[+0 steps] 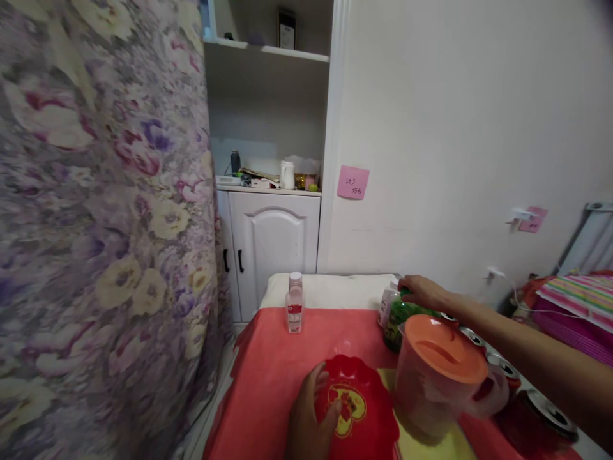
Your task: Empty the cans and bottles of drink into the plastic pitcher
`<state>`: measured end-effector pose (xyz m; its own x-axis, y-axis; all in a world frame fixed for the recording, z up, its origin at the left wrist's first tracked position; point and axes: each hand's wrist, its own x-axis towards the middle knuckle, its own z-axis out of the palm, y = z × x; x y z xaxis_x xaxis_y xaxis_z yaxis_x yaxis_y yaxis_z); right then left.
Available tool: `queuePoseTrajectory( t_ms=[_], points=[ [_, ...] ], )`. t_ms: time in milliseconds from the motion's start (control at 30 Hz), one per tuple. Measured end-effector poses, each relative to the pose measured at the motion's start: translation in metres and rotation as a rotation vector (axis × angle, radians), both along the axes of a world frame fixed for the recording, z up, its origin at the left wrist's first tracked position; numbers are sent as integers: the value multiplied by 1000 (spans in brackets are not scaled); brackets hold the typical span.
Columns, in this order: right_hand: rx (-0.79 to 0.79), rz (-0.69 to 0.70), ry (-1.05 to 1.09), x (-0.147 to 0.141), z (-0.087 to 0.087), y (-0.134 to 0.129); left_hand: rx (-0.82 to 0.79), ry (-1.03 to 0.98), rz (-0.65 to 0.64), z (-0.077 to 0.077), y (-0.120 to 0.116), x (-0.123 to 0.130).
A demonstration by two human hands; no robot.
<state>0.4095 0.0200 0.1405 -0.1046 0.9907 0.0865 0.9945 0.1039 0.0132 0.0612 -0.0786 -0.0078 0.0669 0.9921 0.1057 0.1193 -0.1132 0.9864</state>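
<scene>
Gripped in left hand [309, 415], red dish [370, 409]; right hand [422, 291] seemingly clasps green bottle [396, 317]

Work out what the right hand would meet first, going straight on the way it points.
Probably the white-capped bottle just left of the green bottle in the picture; depth is unclear, so the right hand might instead pass behind or over it.

A floral curtain [110, 191] hangs beside a white cabinet [275, 239].
</scene>
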Motion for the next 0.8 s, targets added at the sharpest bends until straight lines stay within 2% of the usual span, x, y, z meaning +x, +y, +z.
queuePoseTrajectory(
  t_ms=[333, 467, 567, 667, 800],
  points=[
    [4, -67, 23, 2, -8, 9, -8, -5, 0, 1, 2, -2],
    [13, -52, 32, 3, -3, 5, -14, -20, -8, 2, 2, -2],
    [47, -32, 22, 0, 12, 0, -23, -35, -10, 3, 1, -2],
    [98, 3, 8, -14, 34, -1, -19, -39, -42, 3, -2, 0],
    [123, 140, 0, -69, 65, 8, -8, -44, -98, 0, -6, 5]
  ],
)
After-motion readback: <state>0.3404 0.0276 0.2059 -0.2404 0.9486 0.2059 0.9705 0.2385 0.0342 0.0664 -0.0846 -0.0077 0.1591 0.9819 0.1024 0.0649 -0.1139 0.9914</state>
